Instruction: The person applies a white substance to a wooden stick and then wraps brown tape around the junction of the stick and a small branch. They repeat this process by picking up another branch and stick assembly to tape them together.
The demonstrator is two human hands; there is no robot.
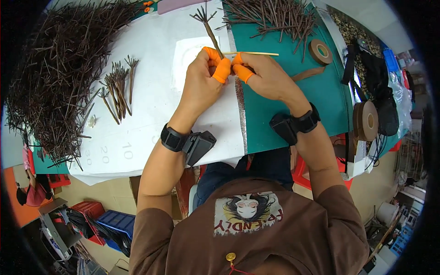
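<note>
My left hand [201, 87], with orange covers on its fingertips, is closed in a pinch on a brown twig [211, 35]. The twig tilts up and away, its forked tip at the far end. Right beside it, my right hand [268, 75] is closed too, thumb and forefinger in orange covers; what lies between them is hidden. A thin pale stick [259, 53] shows just beyond the right fingers. From a tape roll [321, 51], a strip of brown tape [309, 73] runs behind my right hand.
A big heap of dark twigs [55, 68] covers the far left, with a small bunch of forked twigs [117, 89] nearer me. More cut twigs [279, 18] lie at the back of the green mat [321, 105]. A second tape roll [366, 121] stands by the right edge.
</note>
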